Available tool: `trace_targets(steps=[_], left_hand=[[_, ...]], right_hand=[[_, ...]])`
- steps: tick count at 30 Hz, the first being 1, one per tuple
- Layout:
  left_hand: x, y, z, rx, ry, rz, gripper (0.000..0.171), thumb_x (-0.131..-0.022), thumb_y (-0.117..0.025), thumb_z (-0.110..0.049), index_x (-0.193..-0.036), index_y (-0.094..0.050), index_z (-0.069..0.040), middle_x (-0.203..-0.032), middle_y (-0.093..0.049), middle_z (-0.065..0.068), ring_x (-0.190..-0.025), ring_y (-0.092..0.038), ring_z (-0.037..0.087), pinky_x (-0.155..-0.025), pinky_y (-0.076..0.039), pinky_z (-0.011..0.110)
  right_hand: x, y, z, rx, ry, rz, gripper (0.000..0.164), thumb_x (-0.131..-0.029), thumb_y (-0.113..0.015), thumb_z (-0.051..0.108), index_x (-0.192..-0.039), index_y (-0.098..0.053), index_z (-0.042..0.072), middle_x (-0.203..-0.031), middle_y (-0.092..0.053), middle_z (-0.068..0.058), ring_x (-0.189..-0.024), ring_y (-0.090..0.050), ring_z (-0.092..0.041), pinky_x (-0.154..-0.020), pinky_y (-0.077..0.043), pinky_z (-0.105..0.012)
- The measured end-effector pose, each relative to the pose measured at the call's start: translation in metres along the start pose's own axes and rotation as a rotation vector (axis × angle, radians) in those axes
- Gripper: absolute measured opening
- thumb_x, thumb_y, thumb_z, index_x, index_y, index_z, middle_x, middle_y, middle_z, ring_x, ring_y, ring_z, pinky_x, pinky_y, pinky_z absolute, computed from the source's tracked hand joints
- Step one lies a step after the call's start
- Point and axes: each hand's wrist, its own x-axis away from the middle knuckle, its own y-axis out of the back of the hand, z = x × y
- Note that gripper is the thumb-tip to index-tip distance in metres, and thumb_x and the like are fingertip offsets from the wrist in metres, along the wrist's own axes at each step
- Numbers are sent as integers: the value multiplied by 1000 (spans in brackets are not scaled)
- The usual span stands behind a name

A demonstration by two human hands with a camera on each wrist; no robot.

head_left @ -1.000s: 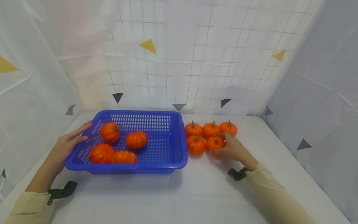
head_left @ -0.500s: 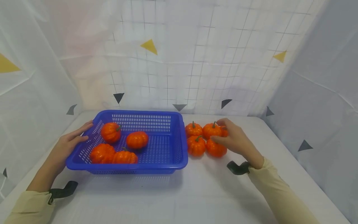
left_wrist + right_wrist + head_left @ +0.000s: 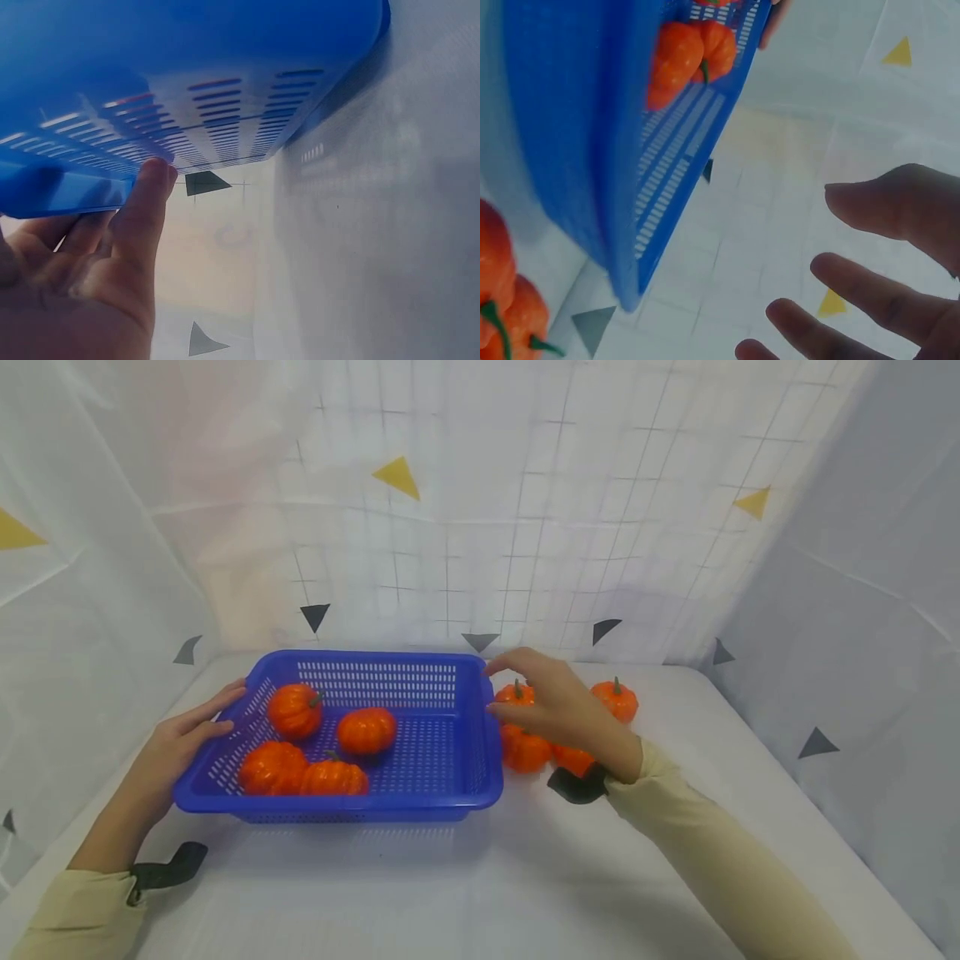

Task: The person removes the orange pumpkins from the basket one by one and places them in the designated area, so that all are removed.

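Note:
In the head view, a blue perforated basket [image 3: 480, 810] holds several small orange pumpkins, one with a green stem [image 3: 294, 712]. My left hand [image 3: 168, 752] touches the basket's left rim, its fingers fairly straight; the left wrist view shows a fingertip [image 3: 155, 169] against the slotted outer wall. My right hand [image 3: 558, 697] hovers by the basket's right rim, above a group of pumpkins. Its fingers are spread, with nothing between them in the right wrist view. Beneath and beside it show a pumpkin [image 3: 525, 750] and another [image 3: 617, 700]; the hand and wrist hide part of the group.
The basket stands on a white table [image 3: 465, 885]. Behind it hangs a white sheet [image 3: 480, 577] with grid lines and yellow and dark triangles. Grey-white sheeting [image 3: 862, 652] closes off the right side. A dark strap [image 3: 577, 785] sits at the right wrist.
My right hand has risen off the pumpkin group and moved left to the basket's right rim, carrying nothing. The rear right pumpkin shows again. My left hand and the basket stay put.

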Motion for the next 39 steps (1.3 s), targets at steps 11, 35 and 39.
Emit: trace_targets(steps=[11,35,39], left_hand=[[-1,1,2,-27,13,3,57,-111,-48,-41,-164,-34,-27,-171,-17,0,-157,-5,37,-117,-6,72],[1,0,2,-10,21,6,57,-111,-47,-41,-164,-33,-26,-171,-17,-3,-157,-5,34,-117,-7,72],[1,-1,2,-7,18,11,57,-111,-47,-41,-164,-33,-26,-171,-17,-4,-157,-5,32,-117,-8,71]], right_hand=[[-49,-21,34,60,206,183,41,-96,-74,9,-136,-66,10,-141,-62,-6,-134,-52,-24,-110,-45,-40],[-106,-94,56,88,223,415,54,-96,-68,-5,-146,-62,15,-146,-59,1,-139,-47,-14,-117,-35,-28],[-112,-111,59,166,203,470,54,-97,-69,-1,-147,-62,18,-147,-59,3,-138,-47,-14,-117,-34,-31]])
